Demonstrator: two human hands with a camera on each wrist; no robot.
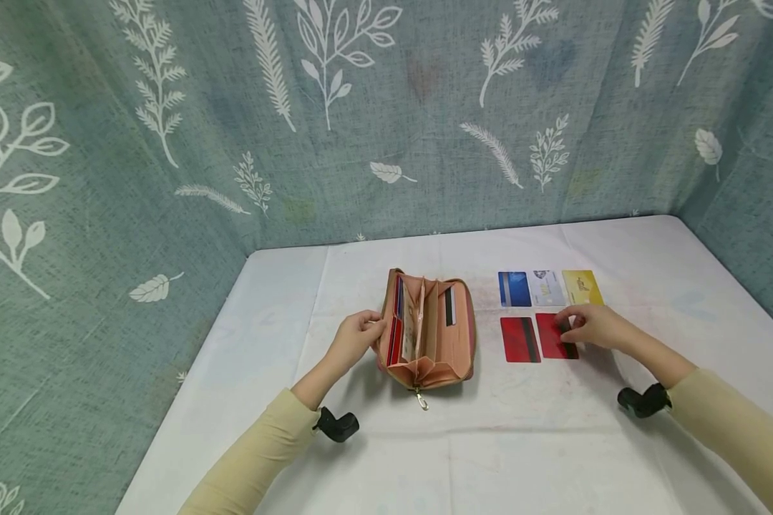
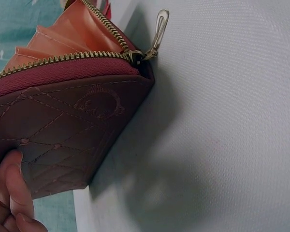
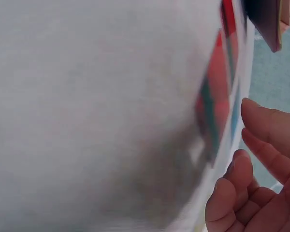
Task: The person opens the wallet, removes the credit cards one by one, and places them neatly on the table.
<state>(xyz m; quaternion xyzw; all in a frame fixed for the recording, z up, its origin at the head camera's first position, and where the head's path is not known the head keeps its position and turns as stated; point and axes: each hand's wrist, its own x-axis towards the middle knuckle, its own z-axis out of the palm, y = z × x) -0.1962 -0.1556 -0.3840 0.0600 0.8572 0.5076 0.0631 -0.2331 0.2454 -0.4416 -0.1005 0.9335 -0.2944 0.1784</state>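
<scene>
One pink zip-around wallet [image 1: 429, 330] lies open near the middle of the white bench [image 1: 425, 458], its accordion pockets facing up and a few cards tucked in its slots; the brass zip pull [image 1: 421, 402] hangs off its near end. The left hand [image 1: 356, 339] holds the wallet's left wall, thumb on the quilted outer side in the left wrist view, so that grip is closed on the wallet. To the right of the wallet five loose cards lie in two rows: in the far row a blue card [image 1: 514, 289], a pale grey card [image 1: 547, 287] and a yellow card [image 1: 582, 287]; in the near row two red cards with dark stripes, one [image 1: 519, 339] lying free and the other [image 1: 554, 342] partly under the right hand [image 1: 594, 327]. The right hand's fingers are loosely bent over that card's far right corner; whether they pinch it cannot be told. Print on the cards is too small to read.
</scene>
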